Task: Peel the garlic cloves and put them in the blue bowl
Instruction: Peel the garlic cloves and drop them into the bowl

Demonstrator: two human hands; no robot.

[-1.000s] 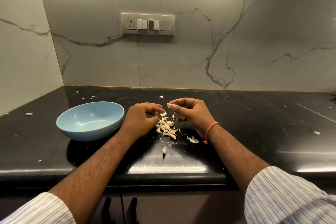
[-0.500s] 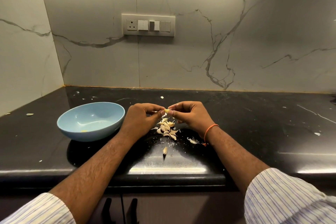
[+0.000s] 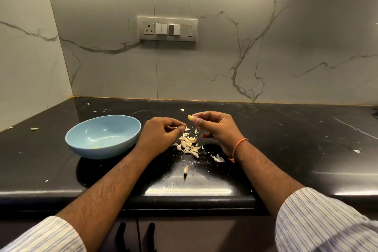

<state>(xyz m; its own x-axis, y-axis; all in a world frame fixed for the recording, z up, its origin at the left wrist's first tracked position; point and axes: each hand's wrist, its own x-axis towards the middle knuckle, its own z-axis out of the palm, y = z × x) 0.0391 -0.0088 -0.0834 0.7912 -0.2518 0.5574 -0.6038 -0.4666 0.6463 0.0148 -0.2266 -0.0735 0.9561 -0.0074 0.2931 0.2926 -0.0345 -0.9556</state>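
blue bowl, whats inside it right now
The blue bowl holds one small yellowish bit on its bottom, probably a peeled clove. The rest of the inside shows bare. Its near wall hides only a thin strip of the floor.

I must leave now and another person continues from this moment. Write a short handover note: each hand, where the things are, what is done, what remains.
Right hand: pinches a yellowish garlic clove above the counter; it looks peeled.
Left hand: pinches a scrap of skin at its fingertips.
Blue bowl: left of the hands, with one small yellow bit inside.
Pile of cloves and skins: on the black counter between the hands; one clove lies nearer the edge.
Done: little so far.
Left: drop the held clove in the bowl, peel the rest.
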